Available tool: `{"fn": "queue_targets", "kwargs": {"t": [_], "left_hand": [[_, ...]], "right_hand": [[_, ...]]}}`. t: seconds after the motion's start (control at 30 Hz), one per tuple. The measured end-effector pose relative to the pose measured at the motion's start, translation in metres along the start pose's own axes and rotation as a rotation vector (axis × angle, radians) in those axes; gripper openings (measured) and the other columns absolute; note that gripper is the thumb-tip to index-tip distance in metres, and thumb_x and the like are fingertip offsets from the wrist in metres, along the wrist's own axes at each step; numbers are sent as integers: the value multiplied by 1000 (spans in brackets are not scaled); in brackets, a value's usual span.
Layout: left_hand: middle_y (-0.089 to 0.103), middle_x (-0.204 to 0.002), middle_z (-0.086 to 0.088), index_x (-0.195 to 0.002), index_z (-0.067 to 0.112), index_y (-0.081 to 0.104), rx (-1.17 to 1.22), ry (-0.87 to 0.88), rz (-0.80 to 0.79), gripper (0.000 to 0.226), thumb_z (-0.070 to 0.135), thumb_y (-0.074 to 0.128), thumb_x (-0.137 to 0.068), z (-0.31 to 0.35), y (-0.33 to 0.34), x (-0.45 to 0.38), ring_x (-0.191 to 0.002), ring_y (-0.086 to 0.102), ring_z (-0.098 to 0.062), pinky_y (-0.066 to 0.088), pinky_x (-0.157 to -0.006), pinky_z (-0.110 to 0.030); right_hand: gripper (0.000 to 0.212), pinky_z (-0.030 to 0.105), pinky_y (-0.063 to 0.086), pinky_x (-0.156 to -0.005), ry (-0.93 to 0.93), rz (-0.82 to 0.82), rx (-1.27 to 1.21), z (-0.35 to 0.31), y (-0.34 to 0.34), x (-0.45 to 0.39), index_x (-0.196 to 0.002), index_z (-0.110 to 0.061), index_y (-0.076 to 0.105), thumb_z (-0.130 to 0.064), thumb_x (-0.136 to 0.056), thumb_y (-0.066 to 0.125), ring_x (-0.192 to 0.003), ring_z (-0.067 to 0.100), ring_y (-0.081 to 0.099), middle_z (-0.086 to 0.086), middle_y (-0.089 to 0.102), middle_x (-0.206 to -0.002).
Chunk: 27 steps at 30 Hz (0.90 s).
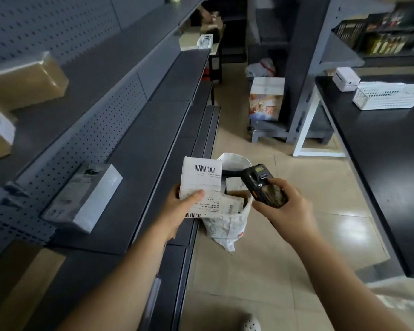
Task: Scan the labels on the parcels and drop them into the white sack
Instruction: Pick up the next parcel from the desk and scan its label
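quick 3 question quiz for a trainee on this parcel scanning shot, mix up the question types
1. True or false: the left hand holds a white parcel with its barcode label facing up.
2. What does the right hand grip?
A. a tape roll
B. a handheld scanner
C. a pen
3. Fill in: the white sack stands on the ____, beside the grey shelving.

Key
1. True
2. B, the handheld scanner
3. floor
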<state>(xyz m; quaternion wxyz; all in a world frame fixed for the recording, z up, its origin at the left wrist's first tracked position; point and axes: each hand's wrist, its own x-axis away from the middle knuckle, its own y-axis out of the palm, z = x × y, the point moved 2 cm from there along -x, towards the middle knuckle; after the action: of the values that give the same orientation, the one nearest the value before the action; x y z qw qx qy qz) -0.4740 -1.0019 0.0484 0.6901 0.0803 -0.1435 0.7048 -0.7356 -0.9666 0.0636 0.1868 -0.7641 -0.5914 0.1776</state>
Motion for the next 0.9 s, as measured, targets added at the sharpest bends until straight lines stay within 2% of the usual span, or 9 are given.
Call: {"fn": "queue_targets", "kwargs": {"t": [0.07, 0.13, 0.3, 0.43, 0.53, 0.67, 0.8, 0.9], "left_hand": [[73, -110, 2, -124, 20, 58, -17, -40, 2, 47, 33, 76, -82, -4, 9, -33, -95, 71, -11, 57, -80, -29], [73, -108, 3, -119, 23, 59, -19, -80, 9, 41, 32, 76, -83, -9, 18, -62, -97, 70, -13, 56, -83, -32], [73, -106, 5, -112, 27, 61, -55, -150, -44, 29, 28, 73, -85, -28, 39, -134, -93, 71, -10, 55, -71, -23], [73, -109, 4, -122, 24, 59, -86, -248, -84, 42, 32, 75, -84, -64, 50, -196, -90, 71, -7, 54, -61, -16], [71, -110, 4, -127, 23, 55, -143, -335, -106, 57, 42, 78, -79, -93, 57, -239, -92, 70, -10, 53, -63, -19], [63, -97, 11, -113, 25, 49, -195, -429, -130, 38, 31, 74, -85, -126, 65, -289, -83, 60, -3, 45, -61, -14], [67, -114, 5, -133, 22, 47, -264, -484, -163, 70, 45, 80, -76, -160, 69, -336, -98, 65, -14, 53, -82, -32], [68, -113, 6, -127, 23, 55, -354, -471, -162, 65, 51, 79, -74, -179, 71, -363, -102, 65, -15, 52, -84, -33]], "right_hand": [[60, 40, 55, -86, 27, -28, 18, 12, 6, -31, -120, -44, 60, -39, -67, 86, -97, 13, 61, -25, 55, -99], [60, 39, 55, -86, 60, -43, 39, 24, 12, -57, -121, -43, 60, -39, -67, 86, -98, 13, 61, -21, 56, -102], [61, 35, 53, -87, 156, -62, 87, 56, 34, -109, -124, -36, 61, -38, -68, 86, -100, 13, 61, -16, 57, -106], [63, 33, 52, -86, 222, -87, 129, 82, 60, -145, -126, -35, 60, -39, -68, 86, -100, 12, 59, -12, 62, -114], [64, 36, 54, -87, 268, -108, 150, 103, 82, -170, -127, -34, 60, -39, -68, 85, -101, 13, 60, -11, 62, -117], [63, 29, 49, -85, 340, -118, 166, 132, 111, -203, -126, -32, 62, -38, -68, 86, -100, 12, 60, -14, 60, -110], [61, 24, 45, -81, 403, -126, 178, 161, 139, -230, -125, -34, 62, -37, -69, 85, -96, 8, 59, -19, 59, -104], [60, 26, 48, -86, 448, -121, 181, 181, 156, -245, -124, -35, 62, -37, -68, 85, -99, 8, 60, -17, 61, -108]]}}
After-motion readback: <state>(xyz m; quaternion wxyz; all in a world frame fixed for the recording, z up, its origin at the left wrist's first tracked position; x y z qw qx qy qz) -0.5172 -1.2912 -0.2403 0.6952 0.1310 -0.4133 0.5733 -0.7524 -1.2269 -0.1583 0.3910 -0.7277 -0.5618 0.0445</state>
